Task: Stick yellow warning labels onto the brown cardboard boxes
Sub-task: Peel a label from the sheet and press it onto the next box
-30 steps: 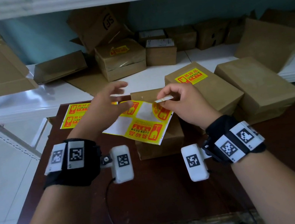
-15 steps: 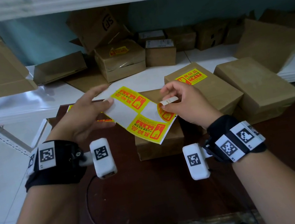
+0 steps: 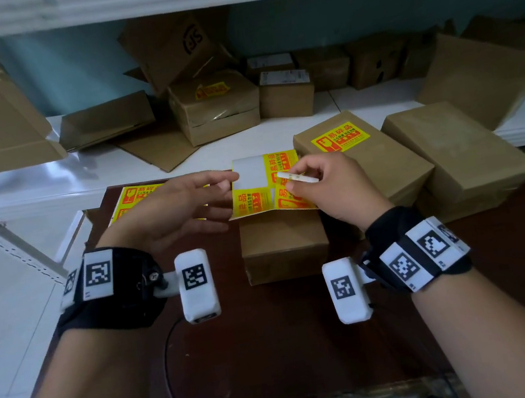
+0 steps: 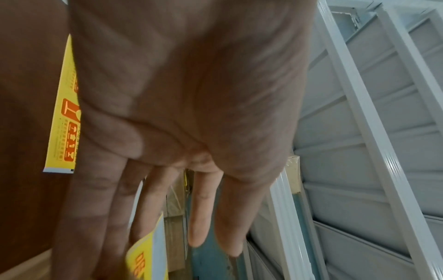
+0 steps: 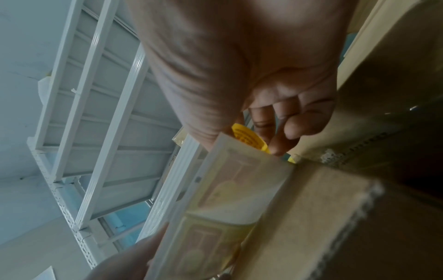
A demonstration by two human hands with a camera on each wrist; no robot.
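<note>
Brown bench (image 3: 280, 352) before white shelving carries boxes. At left a label sheet (image 3: 131, 200) lies flat. Next, the left hand (image 3: 173, 213), grip open, fingers straight, touches the left edge of a second sheet (image 3: 255, 196) held over the middle box (image 3: 283, 247). The right hand (image 3: 328, 184) pinches a peeled label (image 3: 297, 177). Right of it stands a labelled box (image 3: 369, 160).

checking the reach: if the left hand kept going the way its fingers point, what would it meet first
Probably the label sheet: the left hand points its straight fingers at the sheet's left edge, apparently already touching it.
</note>
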